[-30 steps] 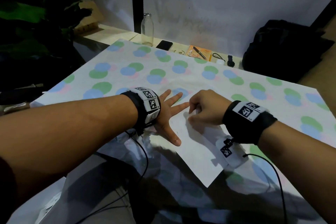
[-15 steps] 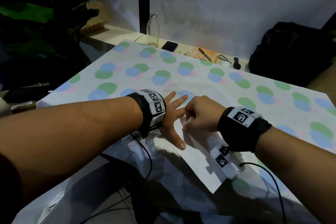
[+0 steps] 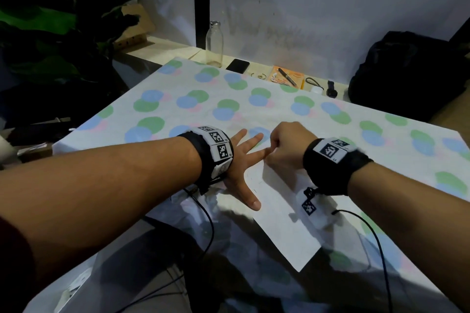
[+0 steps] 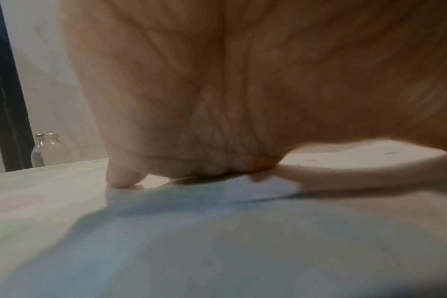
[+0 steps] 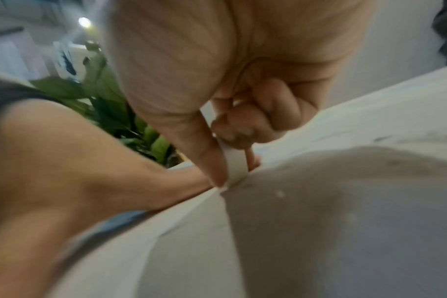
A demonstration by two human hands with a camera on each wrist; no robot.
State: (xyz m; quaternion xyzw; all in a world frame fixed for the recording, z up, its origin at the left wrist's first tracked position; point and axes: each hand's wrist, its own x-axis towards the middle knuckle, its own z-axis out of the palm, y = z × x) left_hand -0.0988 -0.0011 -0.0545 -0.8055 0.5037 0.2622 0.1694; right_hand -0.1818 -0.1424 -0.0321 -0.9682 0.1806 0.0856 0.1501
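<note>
Right now I am pinching the raised edge of the white sheet point(image 3: 277, 216) between my right thumb and forefinger. The fingertips point(image 5: 209, 161) are closing on a narrow strip that is standing up off the tablecloth point(image 3: 254, 109). The other fingers of my right hand point(image 3: 284, 145) are curling in behind and gripping nothing.

Taking the glass bottle point(image 3: 214, 44) at the back of the table as my mark, the strip I am holding is the end of the sheet nearest the bottle. From there the sheet is lying flat. Its long axis is running away from the bottle, toward me and slanting to my right, and my right wrist is passing over it.

My left hand point(image 3: 241, 168) is lying open just beside the sheet's left edge, fingers straight and spread and pointing the bottle's way. Its forefinger is touching my right hand at the pinch. Its thumb is reaching along that edge away from the bottle, and seems to be pressing on it, though I cannot tell how much of the palm is on paper.

So I am judging the coming move as one for the right hand alone, since it already has the edge: drawing the strip away from the bottle, along that long axis, while the left is pinning the sheet in place.
</note>
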